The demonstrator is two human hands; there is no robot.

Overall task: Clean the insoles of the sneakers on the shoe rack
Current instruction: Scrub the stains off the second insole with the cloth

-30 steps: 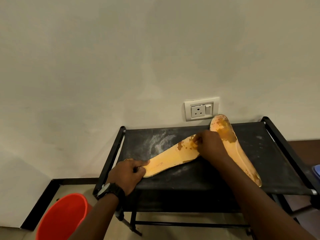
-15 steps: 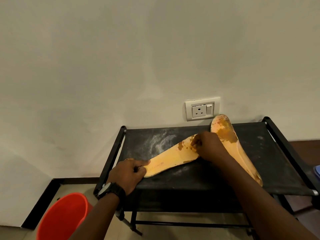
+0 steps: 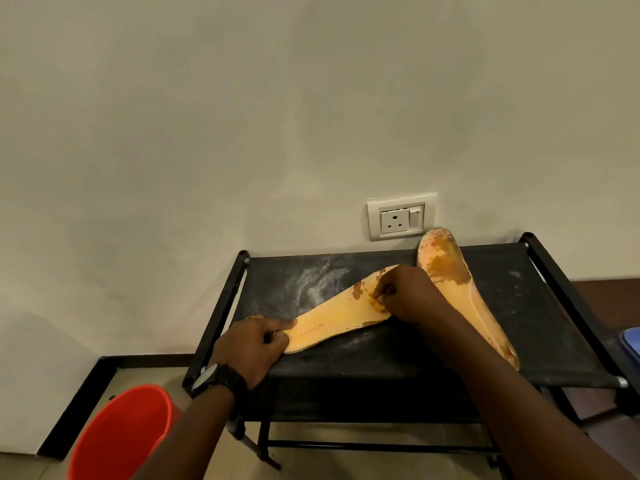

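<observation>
A red bucket (image 3: 121, 434) stands on the floor at the left. The left hand (image 3: 252, 348), with a black watch (image 3: 218, 379) on its wrist, grips the near end of an insole (image 3: 339, 317) lying flat on the black rack (image 3: 346, 368). "FASHION" is printed by that end. The insole runs from front left to back right. The right hand (image 3: 405, 296) pinches its stained part with curled fingers. The right arm covers part of the other insole (image 3: 460, 289), whose far tip pokes up beside a white socket (image 3: 401, 218). A blue thing (image 3: 632, 344) peeks in at the far right.
</observation>
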